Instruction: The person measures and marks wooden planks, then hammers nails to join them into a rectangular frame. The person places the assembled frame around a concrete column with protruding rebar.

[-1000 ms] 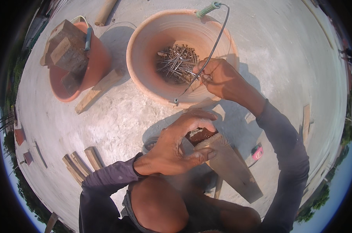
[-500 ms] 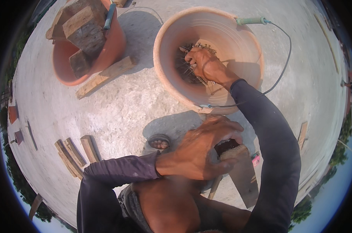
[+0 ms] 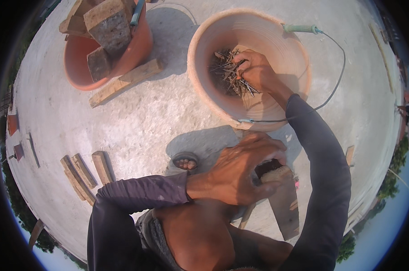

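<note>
My right hand (image 3: 257,72) is inside an orange bucket (image 3: 294,67), its fingers curled in at a heap of rusty nails (image 3: 227,74). Some nails stick out by the fingertips, and how many I hold is hidden. Closer to my body, my left hand (image 3: 236,169) is wrapped round the upper end of a wooden block (image 3: 285,210), which slants down beside my knee. Between thumb and fingers shows a dark patch on or behind the block that I cannot make out.
The bucket's thin wire handle, with a green grip (image 3: 300,28), loops over my right forearm. A second bucket (image 3: 73,67) at far left holds wood chunks, with a timber offcut (image 3: 125,82) beside it. Several wood strips (image 3: 83,170) lie left on the concrete floor (image 3: 141,122).
My right hand has drawn slightly back to the right over the nails, uncovering more of the heap. My left hand keeps its hold on the block. The whole view has shifted a little.
</note>
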A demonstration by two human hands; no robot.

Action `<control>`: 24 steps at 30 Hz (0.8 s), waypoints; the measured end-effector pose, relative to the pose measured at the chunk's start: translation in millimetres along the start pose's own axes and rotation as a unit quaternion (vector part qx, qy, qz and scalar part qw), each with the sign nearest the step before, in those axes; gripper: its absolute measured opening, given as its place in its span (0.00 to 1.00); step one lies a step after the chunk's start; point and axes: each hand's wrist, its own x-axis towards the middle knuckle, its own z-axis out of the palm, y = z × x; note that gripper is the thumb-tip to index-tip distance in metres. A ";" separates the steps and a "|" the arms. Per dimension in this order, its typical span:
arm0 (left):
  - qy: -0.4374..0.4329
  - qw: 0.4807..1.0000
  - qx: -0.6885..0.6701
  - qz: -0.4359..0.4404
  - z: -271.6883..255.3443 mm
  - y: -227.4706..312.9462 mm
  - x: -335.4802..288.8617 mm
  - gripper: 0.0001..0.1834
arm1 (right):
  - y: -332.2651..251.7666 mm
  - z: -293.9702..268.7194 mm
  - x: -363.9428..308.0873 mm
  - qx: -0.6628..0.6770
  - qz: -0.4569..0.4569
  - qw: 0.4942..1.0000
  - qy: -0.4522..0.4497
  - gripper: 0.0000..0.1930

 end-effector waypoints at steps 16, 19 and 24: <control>-0.006 1.000 0.011 -0.013 1.5 -0.8 -1.6 0.26 | -15.8 -48.2 -45.6 0.170 0.084 0.978 0.090 0.16; 0.004 1.000 0.009 -0.020 4.1 -0.3 -3.1 0.26 | -36.3 -59.1 -67.3 0.292 0.092 0.948 0.085 0.14; 0.024 0.999 0.003 0.047 8.9 -5.1 -2.8 0.25 | -98.9 -78.1 -175.2 0.369 0.067 0.918 0.131 0.13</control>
